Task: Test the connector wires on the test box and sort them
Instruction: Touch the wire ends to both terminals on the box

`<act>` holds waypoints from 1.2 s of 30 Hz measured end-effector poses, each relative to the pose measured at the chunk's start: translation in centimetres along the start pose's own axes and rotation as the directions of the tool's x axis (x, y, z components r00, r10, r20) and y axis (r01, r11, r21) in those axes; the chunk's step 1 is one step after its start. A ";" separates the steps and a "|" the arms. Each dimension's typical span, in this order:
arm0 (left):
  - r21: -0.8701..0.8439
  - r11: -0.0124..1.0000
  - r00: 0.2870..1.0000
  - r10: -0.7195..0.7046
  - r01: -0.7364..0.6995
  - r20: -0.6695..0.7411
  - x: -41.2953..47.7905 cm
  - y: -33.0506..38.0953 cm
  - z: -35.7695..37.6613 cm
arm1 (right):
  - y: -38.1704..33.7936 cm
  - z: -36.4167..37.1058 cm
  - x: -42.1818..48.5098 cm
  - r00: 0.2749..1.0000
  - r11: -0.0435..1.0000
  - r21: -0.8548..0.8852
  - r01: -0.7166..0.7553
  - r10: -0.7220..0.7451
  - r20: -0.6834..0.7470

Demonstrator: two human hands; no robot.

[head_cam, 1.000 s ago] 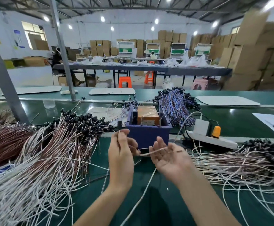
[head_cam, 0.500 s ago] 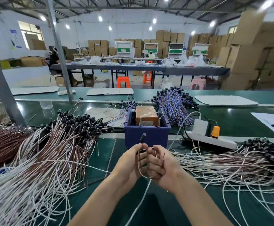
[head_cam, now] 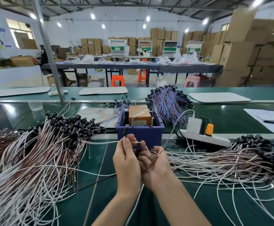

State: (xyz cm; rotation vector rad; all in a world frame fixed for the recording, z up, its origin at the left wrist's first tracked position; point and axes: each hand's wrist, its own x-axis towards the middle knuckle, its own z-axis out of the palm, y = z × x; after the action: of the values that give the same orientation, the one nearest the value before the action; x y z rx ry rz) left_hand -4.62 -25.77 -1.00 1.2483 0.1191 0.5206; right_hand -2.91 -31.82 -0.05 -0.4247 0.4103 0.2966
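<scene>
Blue bin [head_cam: 139, 132], orange test box [head_cam: 139, 114], green table [head_cam: 231, 118]

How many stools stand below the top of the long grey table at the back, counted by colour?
Orange stools: 2
Pink stools: 1
Total: 3

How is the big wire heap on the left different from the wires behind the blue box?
The heap of white and brown wires is far bigger and sprawls wide; the bunch of blue and purple wires behind the blue plastic box is smaller and tighter. The heap lies nearer, left of the box; the bunch lies farther back. Both have black plugs on their ends.
</scene>
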 end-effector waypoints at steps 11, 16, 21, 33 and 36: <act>0.382 0.826 0.909 0.395 -0.414 0.131 1.0 -1.3 -0.1 | 1.1 -0.3 0.4 0.880 0.971 0.035 0.238 -0.200 -0.430; 0.301 0.904 0.953 0.292 -0.302 0.080 2.1 -1.4 -0.7 | 1.5 -0.6 0.3 0.948 0.984 0.046 0.173 -0.153 -0.278; 0.068 0.994 0.993 0.087 -0.082 -0.079 4.6 -1.3 -2.0 | -0.9 -2.1 1.3 0.921 0.951 -0.038 0.306 -0.306 -0.240; 0.279 0.944 0.976 0.203 -0.175 -0.074 8.8 -2.8 -6.7 | -4.6 -6.1 4.1 0.902 0.851 -0.334 0.406 -0.432 -0.005; 0.314 0.930 0.976 0.214 -0.190 -0.045 8.6 -3.9 -6.7 | -4.3 -6.1 4.3 0.887 0.821 -0.366 0.439 -0.460 0.031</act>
State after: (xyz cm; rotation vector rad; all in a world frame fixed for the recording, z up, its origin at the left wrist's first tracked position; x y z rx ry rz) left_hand 1.72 -16.96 -5.14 1.5564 0.1432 0.7521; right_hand 0.44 -37.54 -5.58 -0.8830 0.2985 -0.1099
